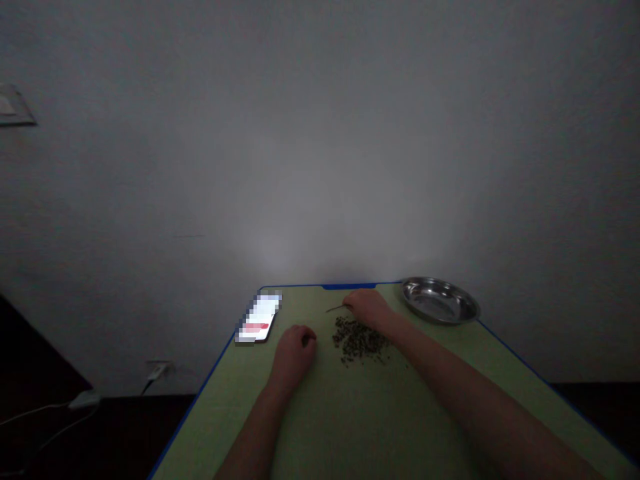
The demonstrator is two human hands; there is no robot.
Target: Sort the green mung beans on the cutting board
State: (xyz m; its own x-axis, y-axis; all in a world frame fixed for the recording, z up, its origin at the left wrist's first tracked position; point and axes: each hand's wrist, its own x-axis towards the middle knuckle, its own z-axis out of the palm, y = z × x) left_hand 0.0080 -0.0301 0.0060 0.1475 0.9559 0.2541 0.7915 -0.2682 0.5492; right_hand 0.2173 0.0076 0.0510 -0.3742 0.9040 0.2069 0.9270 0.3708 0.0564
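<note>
Small dark grains (361, 341) lie in a loose heap on the green tabletop (340, 413). Just beyond the heap, my right hand (367, 308) is closed round a thin, dark, stick-like tool (336, 309), whose free end points left over the table; its exact kind is too small to tell. My left hand (294, 353) rests on the table to the left of the grains, apart from them. Its fingers are curled together with a dark hollow between them, and whatever they may hold is hidden.
A lit phone (260, 319) lies at the table's left edge, its screen partly blurred. An oval steel dish (439, 303) sits at the far right corner. Behind the table stands a grey wall (320, 167). Cables and a plug (159, 371) show at lower left.
</note>
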